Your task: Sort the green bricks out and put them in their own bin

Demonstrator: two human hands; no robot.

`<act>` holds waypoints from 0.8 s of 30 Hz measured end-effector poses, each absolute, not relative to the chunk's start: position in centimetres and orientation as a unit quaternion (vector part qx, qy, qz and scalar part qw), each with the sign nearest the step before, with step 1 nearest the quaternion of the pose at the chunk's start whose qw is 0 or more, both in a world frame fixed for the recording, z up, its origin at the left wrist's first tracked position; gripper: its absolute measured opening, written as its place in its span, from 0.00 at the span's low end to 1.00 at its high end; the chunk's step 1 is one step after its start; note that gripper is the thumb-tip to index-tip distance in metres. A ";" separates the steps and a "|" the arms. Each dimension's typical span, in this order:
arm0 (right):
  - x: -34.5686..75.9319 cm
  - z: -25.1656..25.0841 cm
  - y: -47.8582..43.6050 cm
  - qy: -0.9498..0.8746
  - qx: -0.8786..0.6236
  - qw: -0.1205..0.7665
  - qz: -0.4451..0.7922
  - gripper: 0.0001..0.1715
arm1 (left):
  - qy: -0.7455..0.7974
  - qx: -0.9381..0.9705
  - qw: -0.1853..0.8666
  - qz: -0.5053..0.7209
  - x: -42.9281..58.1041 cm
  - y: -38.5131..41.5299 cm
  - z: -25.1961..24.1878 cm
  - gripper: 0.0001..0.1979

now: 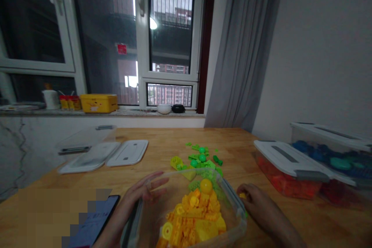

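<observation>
1. Now a small yellow piece is pinched by the fingers of the right hand, just right of the clear box.
2. At its far-left corner, the left hand is spread, unclenched.

A clear bin of yellow blocks is touched at its left side by the outspread left hand; a small yellow piece is pinched in the right hand beside it. Green blocks are scattered beyond on a wooden worktop.
</observation>
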State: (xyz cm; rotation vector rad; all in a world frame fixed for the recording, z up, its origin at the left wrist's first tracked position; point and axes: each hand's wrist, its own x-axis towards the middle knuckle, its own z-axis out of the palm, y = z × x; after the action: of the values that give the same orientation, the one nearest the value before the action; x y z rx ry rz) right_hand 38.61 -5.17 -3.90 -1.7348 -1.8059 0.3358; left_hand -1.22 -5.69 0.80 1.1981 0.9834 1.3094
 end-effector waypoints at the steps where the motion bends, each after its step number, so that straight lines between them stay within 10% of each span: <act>1: 38.3 -3.1 -5.5 -0.679 -0.648 0.319 0.130 0.15 | 0.409 0.516 0.522 0.543 -1.3 -5.7 0.9 0.21; 11: 32.6 5.5 -9.5 -0.730 -0.501 0.424 0.190 0.17 | 0.430 0.487 0.511 0.563 0.1 -7.3 2.5 0.21; 24: 39.7 -4.1 -4.2 -0.708 -0.643 0.264 0.129 0.13 | 0.405 0.531 0.506 0.547 -1.1 -5.8 0.6 0.23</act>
State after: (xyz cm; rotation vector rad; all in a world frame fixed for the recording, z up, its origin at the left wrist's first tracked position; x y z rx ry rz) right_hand 39.67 -4.16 -4.05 -1.7379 -1.9127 0.3477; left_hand -1.07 -5.84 0.55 1.2800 0.9766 1.3190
